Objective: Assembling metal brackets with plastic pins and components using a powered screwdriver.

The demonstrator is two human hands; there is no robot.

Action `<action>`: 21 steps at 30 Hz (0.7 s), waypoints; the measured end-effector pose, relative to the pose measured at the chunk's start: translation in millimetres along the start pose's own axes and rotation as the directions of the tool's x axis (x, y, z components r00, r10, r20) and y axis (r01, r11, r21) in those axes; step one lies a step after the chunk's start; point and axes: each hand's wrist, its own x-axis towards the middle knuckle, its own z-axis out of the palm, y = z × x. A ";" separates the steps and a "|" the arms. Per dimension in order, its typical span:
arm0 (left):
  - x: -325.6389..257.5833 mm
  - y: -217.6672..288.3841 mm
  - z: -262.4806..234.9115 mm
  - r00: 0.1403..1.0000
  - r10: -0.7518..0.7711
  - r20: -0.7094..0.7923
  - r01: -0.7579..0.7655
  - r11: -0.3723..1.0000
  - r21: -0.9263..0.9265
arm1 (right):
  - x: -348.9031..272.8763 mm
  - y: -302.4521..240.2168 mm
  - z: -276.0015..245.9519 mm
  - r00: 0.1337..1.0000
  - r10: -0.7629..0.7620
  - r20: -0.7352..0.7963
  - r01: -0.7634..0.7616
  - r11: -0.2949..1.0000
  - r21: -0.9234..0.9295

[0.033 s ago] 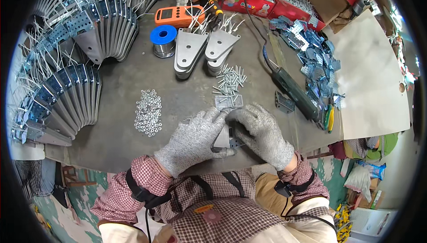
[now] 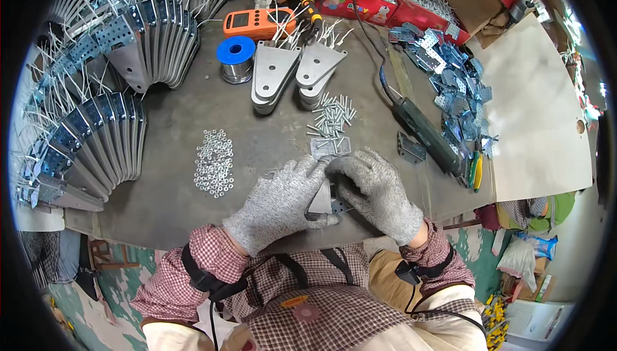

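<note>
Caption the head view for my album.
Gloved left hand and right hand over a metal part, near loose screws and nuts.

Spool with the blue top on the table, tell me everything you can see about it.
The spool stands upright on the grey table, its round blue plastic-looking flange facing up around a central hole. Silvery, metallic-looking wire is wound below. It sits in front of the orange device, left of the grey metal brackets. Only the table clearly touches it.

Grey tabletop (image 2: 270, 142), crowded at its edges
On it lie nuts (image 2: 214, 163), screws (image 2: 337, 116), a clear tray (image 2: 344, 148), a spool (image 2: 236, 62), an orange meter (image 2: 258, 24), brackets (image 2: 273, 74), a dark tool (image 2: 424, 134), pliers (image 2: 476, 170) and heaped metal plates (image 2: 450, 84).
</note>
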 end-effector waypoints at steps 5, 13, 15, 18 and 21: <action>-0.9 -1.2 3.7 0.999 0.010 -0.042 -0.009 1.000 0.030 | -13.5 2.5 12.8 0.997 -0.038 -0.062 0.032 0.995 -0.090; 0.3 2.3 2.4 1.000 0.005 -0.017 -0.003 0.996 0.088 | 28.7 40.3 -19.5 0.975 -0.092 0.202 0.154 0.937 -0.315; -0.3 2.9 2.1 1.000 0.010 -0.022 -0.007 0.995 0.098 | 30.8 39.1 -21.2 0.965 -0.116 0.235 0.200 0.905 -0.374; -0.3 2.4 1.5 1.000 0.019 -0.025 -0.017 0.994 0.106 | 29.7 36.1 -22.3 0.976 -0.115 0.187 0.180 0.909 -0.376; -0.1 3.1 3.2 1.000 0.009 -0.027 -0.006 0.995 0.099 | 30.0 37.3 -19.3 0.960 -0.142 0.240 0.235 0.877 -0.419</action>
